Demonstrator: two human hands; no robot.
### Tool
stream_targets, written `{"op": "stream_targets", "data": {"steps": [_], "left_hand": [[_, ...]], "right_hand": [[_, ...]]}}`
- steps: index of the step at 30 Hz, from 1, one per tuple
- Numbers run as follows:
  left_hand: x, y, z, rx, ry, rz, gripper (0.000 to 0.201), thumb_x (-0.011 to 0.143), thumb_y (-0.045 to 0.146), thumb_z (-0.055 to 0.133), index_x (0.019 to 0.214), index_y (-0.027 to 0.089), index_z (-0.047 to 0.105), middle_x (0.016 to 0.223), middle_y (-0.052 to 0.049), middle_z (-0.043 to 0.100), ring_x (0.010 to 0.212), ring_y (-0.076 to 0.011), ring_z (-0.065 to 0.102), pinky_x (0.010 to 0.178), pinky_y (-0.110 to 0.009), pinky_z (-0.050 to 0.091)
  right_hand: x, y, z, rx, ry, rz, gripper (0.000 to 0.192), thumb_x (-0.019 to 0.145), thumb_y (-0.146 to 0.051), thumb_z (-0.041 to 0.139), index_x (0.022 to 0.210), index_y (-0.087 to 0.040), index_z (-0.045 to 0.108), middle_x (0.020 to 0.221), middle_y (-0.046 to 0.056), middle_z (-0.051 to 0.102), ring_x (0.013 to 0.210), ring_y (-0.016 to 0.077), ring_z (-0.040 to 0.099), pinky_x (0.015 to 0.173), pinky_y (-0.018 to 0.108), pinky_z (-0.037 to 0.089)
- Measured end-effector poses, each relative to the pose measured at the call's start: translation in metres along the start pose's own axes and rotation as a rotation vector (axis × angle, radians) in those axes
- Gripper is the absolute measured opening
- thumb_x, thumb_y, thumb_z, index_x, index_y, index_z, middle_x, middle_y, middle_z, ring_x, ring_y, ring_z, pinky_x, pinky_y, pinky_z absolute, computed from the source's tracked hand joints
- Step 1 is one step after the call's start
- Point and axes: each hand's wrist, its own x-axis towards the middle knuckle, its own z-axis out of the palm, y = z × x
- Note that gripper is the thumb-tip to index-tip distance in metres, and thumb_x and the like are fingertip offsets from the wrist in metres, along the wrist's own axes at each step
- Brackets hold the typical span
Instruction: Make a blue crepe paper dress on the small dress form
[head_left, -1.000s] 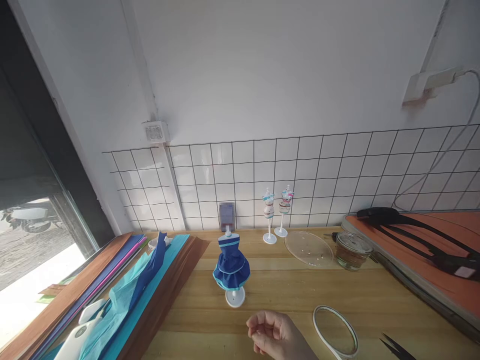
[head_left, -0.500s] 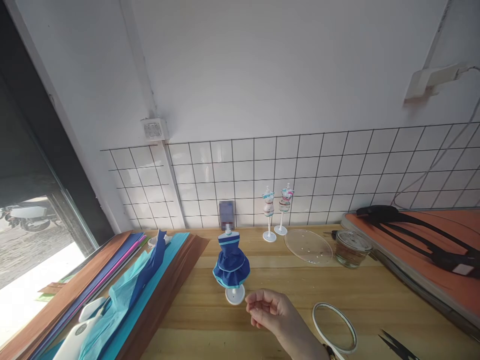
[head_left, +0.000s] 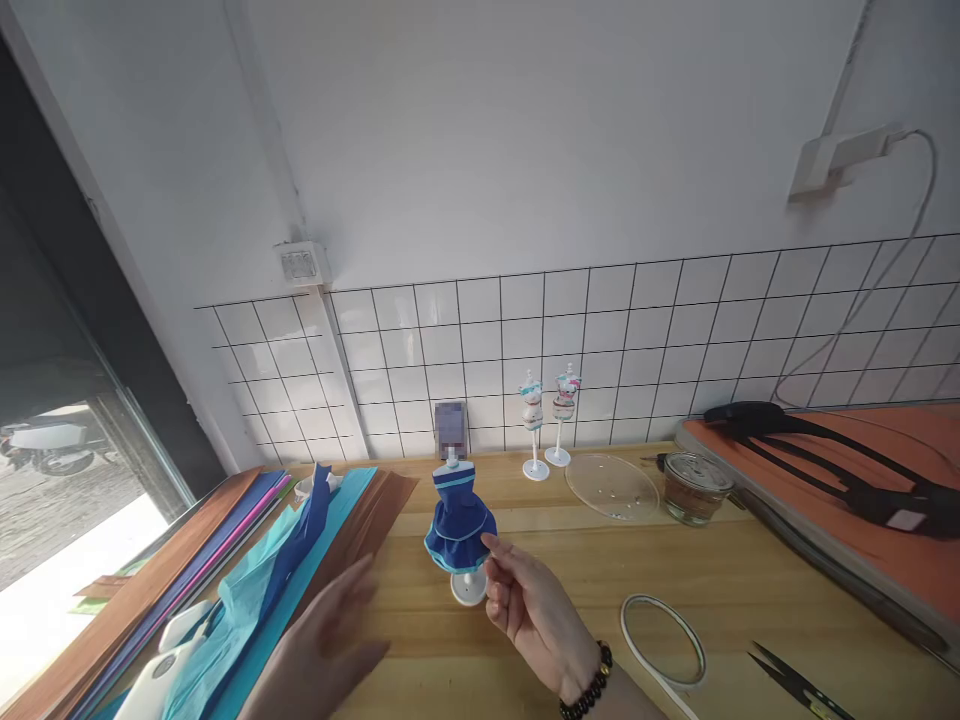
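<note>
A small blue doll dress (head_left: 459,515) with light-blue trim hangs on a white mini dress form (head_left: 469,588), standing upright on the wooden table. My right hand (head_left: 529,605), with a dark beaded bracelet at the wrist, is at the right edge of the skirt. Its thumb and index finger are pinched at the hem, and the other fingers are curled in. To the left of the dress form, my left hand (head_left: 322,640) is smeared by motion. Its fingers are apart, it holds nothing, and it does not touch the dress.
Fabric strips (head_left: 300,560) and a white device (head_left: 161,680) lie at left. Two small dress forms (head_left: 533,420) stand by the tiled wall near a phone-like panel (head_left: 451,428). At right are a clear disc (head_left: 611,487), glass jar (head_left: 696,488), white ring (head_left: 628,640), black snips (head_left: 795,685) and orange board (head_left: 825,450).
My right hand has moved up and onto the skirt's right edge. My left hand has come into view from below on the left. The whole view has shifted slightly.
</note>
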Motion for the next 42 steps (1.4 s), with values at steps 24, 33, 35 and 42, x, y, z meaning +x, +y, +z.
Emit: {"op": "stream_targets", "data": {"steps": [24,33,35,42], "left_hand": [[0.099,0.113,0.073,-0.294,0.098,0.343,0.028,0.064,0.042,0.072,0.079,0.018,0.073,0.074,-0.004,0.074,0.072,-0.0208,0.066,0.063,-0.029,0.051],[0.093,0.128,0.061,-0.284,0.204,0.309,0.028,0.066,0.043,0.071,0.073,0.016,0.069,0.065,-0.003,0.071,0.062,-0.0178,0.064,0.060,-0.028,0.050],[0.091,0.133,0.057,-0.281,0.225,0.288,0.028,0.067,0.043,0.070,0.074,0.016,0.068,0.065,-0.003,0.070,0.062,-0.0179,0.064,0.061,-0.028,0.050],[0.074,0.144,0.055,-0.239,0.263,0.280,0.028,0.068,0.044,0.069,0.071,0.017,0.066,0.063,-0.002,0.069,0.064,-0.0196,0.064,0.059,-0.029,0.050]], "right_hand": [[0.009,0.004,0.007,0.127,-0.028,0.024,0.048,0.047,-0.029,0.086,0.087,-0.012,0.063,0.049,-0.005,0.058,0.036,0.0019,0.042,0.037,0.013,0.031],[0.004,-0.012,0.011,0.102,0.010,-0.229,0.037,0.057,-0.040,0.080,0.060,-0.019,0.049,0.043,-0.011,0.045,0.038,0.0034,0.040,0.040,0.016,0.037],[-0.003,-0.023,0.013,0.086,0.006,-0.288,0.035,0.060,-0.041,0.078,0.064,-0.020,0.050,0.047,-0.012,0.047,0.044,0.0044,0.047,0.048,0.017,0.044],[-0.014,-0.041,0.014,-0.158,-0.047,-0.107,0.049,0.060,-0.028,0.080,0.098,-0.014,0.054,0.070,0.005,0.071,0.039,0.0096,0.058,0.034,0.017,0.040]]}}
